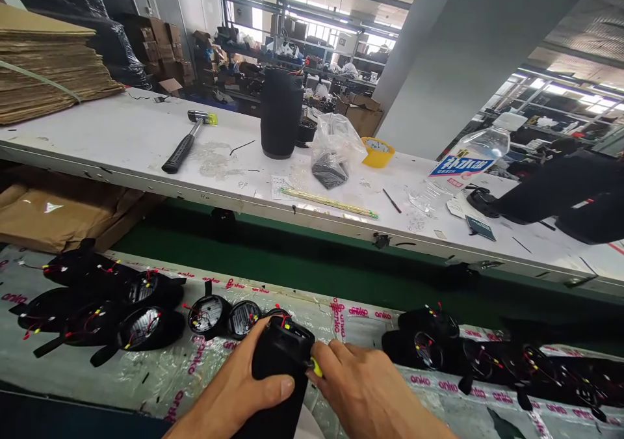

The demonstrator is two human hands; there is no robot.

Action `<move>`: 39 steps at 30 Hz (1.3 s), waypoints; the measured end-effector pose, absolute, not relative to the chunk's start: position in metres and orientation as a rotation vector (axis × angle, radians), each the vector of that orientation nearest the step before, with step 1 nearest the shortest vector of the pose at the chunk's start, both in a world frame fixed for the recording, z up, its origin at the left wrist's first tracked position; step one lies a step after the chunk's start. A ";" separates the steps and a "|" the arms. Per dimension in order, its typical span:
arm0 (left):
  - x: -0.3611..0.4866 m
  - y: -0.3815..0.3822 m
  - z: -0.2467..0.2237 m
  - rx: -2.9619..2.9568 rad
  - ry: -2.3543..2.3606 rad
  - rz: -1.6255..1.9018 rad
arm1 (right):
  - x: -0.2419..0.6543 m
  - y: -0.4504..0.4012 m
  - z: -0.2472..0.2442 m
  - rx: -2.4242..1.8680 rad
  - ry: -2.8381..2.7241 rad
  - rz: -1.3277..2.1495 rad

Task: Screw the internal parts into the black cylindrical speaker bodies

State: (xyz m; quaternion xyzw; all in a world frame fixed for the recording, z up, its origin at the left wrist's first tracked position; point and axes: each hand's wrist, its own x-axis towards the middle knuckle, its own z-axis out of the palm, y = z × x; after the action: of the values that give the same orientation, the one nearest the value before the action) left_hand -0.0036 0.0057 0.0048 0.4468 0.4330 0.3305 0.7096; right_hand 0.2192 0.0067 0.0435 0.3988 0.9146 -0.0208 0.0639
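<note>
Left hand (234, 387) grips housing (277, 367); right hand (365, 387) yellow tool (317, 367).

Two hands, the left hand (238, 387) and the right hand (363, 387), show at the bottom centre of the frame, around one black housing (277, 377). On the near bench (58, 380) lie two open round black discs (224, 315) at centre, four wired black cups (102, 309) at lower left, and at least three more wired black units (429, 341) at lower right, too dark to count exactly. The far bench (112, 127) carries one hammer (188, 141), one tall black cylinder (281, 114), one clear plastic bag (334, 149), one yellow tub (377, 153) and one plastic water bottle (468, 156).
</note>
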 end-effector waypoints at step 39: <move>-0.017 -0.007 -0.019 0.599 1.094 0.739 | 0.235 -0.010 0.027 1.992 2.670 -0.744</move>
State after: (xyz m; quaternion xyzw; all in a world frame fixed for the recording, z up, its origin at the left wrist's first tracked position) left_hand -0.0169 -0.0070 -0.0190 0.2739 0.5005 0.3379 0.7485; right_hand 0.2350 -0.0100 0.0273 0.5782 0.7751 -0.2159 -0.1354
